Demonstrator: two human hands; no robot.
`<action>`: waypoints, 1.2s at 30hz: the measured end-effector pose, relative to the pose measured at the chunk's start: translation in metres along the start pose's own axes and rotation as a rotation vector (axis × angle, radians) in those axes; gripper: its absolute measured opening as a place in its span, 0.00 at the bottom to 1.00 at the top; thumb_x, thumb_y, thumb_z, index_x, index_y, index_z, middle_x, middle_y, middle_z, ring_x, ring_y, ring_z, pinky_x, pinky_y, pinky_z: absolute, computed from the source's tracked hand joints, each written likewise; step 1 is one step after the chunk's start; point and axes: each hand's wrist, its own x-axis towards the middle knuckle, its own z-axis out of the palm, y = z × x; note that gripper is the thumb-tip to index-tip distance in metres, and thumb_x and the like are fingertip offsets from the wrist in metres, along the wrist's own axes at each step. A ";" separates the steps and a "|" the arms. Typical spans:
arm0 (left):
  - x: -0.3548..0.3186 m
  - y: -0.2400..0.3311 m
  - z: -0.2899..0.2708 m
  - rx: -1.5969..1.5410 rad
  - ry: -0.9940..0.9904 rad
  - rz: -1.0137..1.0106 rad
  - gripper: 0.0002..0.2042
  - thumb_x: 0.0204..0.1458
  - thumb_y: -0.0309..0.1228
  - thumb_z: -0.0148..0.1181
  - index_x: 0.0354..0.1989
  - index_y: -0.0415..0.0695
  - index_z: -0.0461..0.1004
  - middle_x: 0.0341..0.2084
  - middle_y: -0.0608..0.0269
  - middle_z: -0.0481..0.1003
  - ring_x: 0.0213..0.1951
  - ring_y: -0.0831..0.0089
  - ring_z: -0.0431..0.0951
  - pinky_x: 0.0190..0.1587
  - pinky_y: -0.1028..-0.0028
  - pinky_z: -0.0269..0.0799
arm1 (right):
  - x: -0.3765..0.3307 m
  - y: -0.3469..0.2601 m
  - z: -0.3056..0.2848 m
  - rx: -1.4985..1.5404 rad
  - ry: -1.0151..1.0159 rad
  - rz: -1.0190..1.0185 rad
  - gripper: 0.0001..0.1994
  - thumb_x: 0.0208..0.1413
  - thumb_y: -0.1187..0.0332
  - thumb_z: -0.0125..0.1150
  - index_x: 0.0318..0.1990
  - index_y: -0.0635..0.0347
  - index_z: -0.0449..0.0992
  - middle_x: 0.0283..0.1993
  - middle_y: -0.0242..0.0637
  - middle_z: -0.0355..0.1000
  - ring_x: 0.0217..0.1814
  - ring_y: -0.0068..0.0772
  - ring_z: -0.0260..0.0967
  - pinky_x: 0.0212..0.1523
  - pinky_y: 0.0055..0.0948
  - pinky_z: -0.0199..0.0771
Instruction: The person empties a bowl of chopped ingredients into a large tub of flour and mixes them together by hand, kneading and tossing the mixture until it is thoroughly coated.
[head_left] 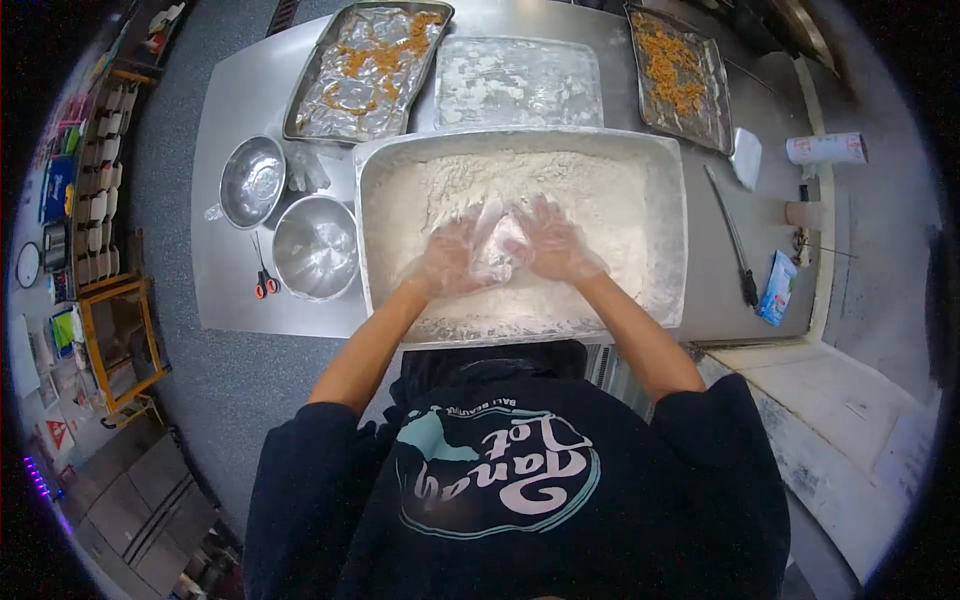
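In front of me stands a large metal tub (672, 230) with a deep bed of white flour (600, 190) in it. Both my hands wear clear, flour-dusted plastic gloves and are down in the flour near the middle of the tub. My left hand (452, 256) and my right hand (552, 240) curve toward each other, thumbs inward. Between them is a flour-coated lump (502, 243), which they press from both sides; its kind cannot be made out. Flour and the loose gloves partly hide the fingertips.
Beyond the tub lie a floured tray (515, 85) and two foil-lined trays (330, 100) (715, 90) with orange-brown crumbs. Left are a metal strainer (252, 180), a steel bowl (315, 248) and scissors (265, 280). A long black-handled rod (735, 235) and blue packet (777, 290) lie right.
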 end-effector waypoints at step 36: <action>0.006 0.019 0.012 0.199 -0.157 -0.194 0.29 0.51 0.48 0.61 0.59 0.45 0.71 0.60 0.47 0.67 0.65 0.48 0.63 0.64 0.48 0.60 | -0.030 0.006 0.016 0.120 -0.121 -0.106 0.38 0.54 0.54 0.58 0.72 0.55 0.56 0.72 0.52 0.56 0.76 0.60 0.45 0.74 0.57 0.42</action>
